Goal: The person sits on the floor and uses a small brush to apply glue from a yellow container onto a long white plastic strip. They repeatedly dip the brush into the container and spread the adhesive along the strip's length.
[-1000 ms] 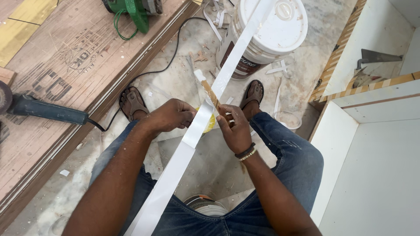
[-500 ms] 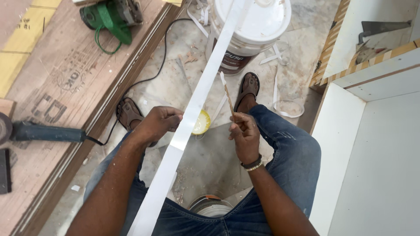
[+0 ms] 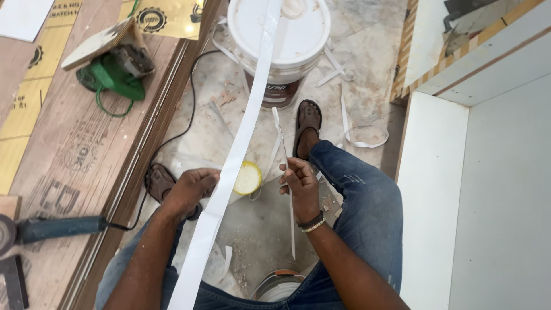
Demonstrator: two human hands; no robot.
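Looking down through the head camera, we see a white plastic bucket with a round lid (image 3: 290,40) standing on the dusty marble floor (image 3: 367,69) past the person's sandalled feet, a dark brown label band wrapped low around its wall. To the left lies a brown plywood sheet (image 3: 86,132) bearing square yellow stickers (image 3: 23,109) along its edge and round black seal marks near the top; we cannot make out the faint stamps on its face. On it rest a green power tool (image 3: 112,77) and a blue-grey angle grinder (image 3: 51,228), its black cord trailing over the floor. A long flat white edge-banding strip (image 3: 235,161) runs diagonally from the bucket lid down to the lap, smooth and pale. Our left hand (image 3: 189,189) is closed around that strip's edge near the knee. Our right hand (image 3: 299,182) pinches a thin narrow white trimmed sliver (image 3: 284,143), held upright just beside the wide strip. Between the hands sits a small round yellow lid (image 3: 248,178). A white laminated cabinet panel (image 3: 493,189) stands at right.
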